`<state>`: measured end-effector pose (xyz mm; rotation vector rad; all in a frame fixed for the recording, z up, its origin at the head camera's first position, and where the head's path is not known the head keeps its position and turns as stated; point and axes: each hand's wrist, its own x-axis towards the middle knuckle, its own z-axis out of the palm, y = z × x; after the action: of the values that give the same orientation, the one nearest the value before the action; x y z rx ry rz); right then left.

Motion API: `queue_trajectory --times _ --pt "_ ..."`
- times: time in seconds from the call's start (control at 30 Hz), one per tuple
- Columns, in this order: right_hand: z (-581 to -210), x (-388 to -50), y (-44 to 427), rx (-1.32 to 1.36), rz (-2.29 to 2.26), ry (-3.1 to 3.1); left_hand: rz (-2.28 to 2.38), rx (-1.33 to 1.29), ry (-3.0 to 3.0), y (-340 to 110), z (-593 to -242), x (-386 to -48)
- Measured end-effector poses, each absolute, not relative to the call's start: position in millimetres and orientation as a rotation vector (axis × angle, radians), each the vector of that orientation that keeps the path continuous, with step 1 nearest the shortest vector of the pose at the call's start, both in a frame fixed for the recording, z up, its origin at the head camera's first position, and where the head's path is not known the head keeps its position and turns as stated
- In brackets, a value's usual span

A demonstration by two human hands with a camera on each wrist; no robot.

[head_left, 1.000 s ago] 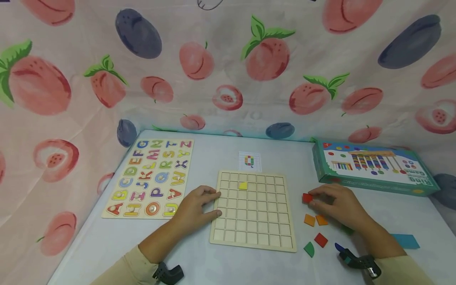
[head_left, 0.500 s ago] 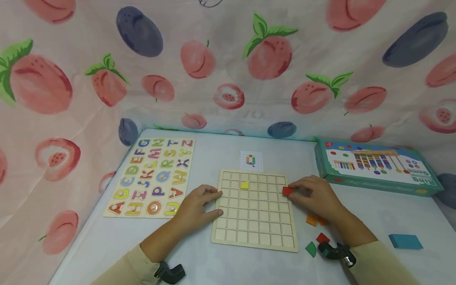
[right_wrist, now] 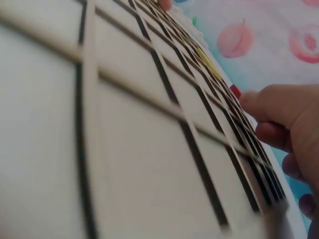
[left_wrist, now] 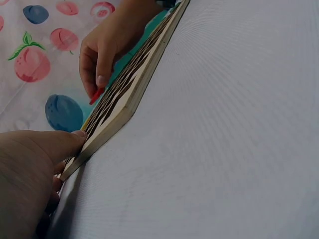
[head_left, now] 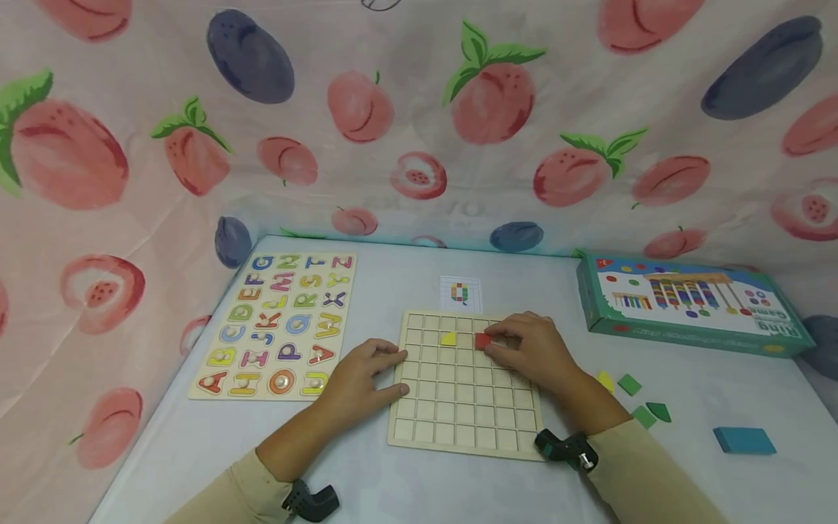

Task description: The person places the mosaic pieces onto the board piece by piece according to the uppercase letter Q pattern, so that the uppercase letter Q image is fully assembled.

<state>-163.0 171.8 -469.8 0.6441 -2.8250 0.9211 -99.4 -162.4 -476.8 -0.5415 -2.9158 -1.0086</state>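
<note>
A pale wooden grid board (head_left: 465, 450) lies on the table, with a yellow square tile (head_left: 448, 338) in one of its upper cells. My right hand (head_left: 535, 351) pinches a red square tile (head_left: 482, 341) between thumb and fingers over the board's upper part, two cells right of the yellow one. In the right wrist view the red tile (right_wrist: 235, 91) shows at the thumb tip. Along the board's left edge rests my left hand (head_left: 360, 382), thumb and index finger apart and touching the rim. The left wrist view shows the thumb (left_wrist: 65, 144) on that edge.
A small card (head_left: 460, 294) with a coloured pattern lies behind the board. An alphabet puzzle board (head_left: 271, 327) is at left, a green box (head_left: 694, 306) at back right. Green tiles (head_left: 630, 384) and a blue block (head_left: 744, 441) lie right; the right forearm hides other pieces.
My right hand has carried the red tile leftward from the loose pieces to above the board. My left hand has stayed at the board's left edge.
</note>
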Motion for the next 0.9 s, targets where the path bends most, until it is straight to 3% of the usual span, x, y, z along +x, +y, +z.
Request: queue_trajectory --times 0.33,0.9 --pt "-473.8 -160.0 143.1 0.613 0.879 -2.840 -1.027 -0.524 -2.927 -161.7 -477.5 -99.2" --pt "-471.4 -157.0 138.2 0.590 0.878 -2.853 -1.031 -0.518 -2.928 -163.0 -478.2 -99.2"
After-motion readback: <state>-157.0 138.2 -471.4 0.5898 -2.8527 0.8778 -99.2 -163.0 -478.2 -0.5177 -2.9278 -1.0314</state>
